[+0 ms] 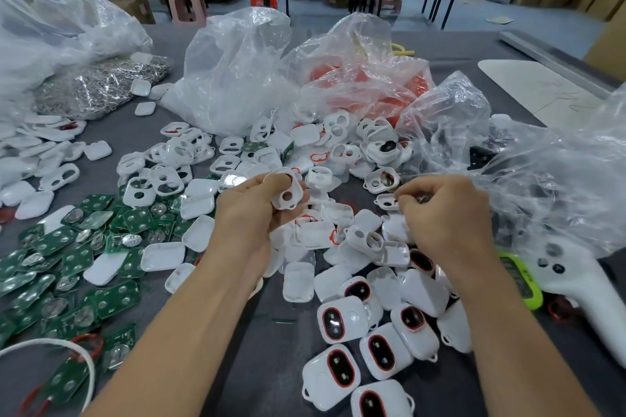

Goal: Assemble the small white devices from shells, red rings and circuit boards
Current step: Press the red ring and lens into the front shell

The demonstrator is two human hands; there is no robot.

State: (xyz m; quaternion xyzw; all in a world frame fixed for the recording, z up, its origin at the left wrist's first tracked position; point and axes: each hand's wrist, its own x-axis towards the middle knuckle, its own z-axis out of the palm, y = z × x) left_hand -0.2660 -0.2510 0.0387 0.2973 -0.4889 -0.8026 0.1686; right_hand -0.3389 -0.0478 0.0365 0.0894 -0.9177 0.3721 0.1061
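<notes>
My left hand (pixel 252 210) holds a white shell (pixel 287 189) with two openings, raised above the pile in the middle of the table. To its right, my right hand (pixel 443 210) has its fingers curled down over the pile beside another white shell (pixel 386 202); what it pinches is hidden. Loose white shells (pixel 176 159) cover the table's centre. Green circuit boards (pixel 84 247) lie at the left. Red rings show inside a clear bag (pixel 359 78) at the back. Several assembled white devices (pixel 342 320) with red rings lie at the near right.
Clear plastic bags stand at the back (pixel 237 78) and right (pixel 542 179). A bag of small metal parts (pixel 101 88) lies at the far left. A white handheld tool (pixel 582 291) and a green device (pixel 520 281) lie at the right. A white cord (pixel 67 349) curls at the near left.
</notes>
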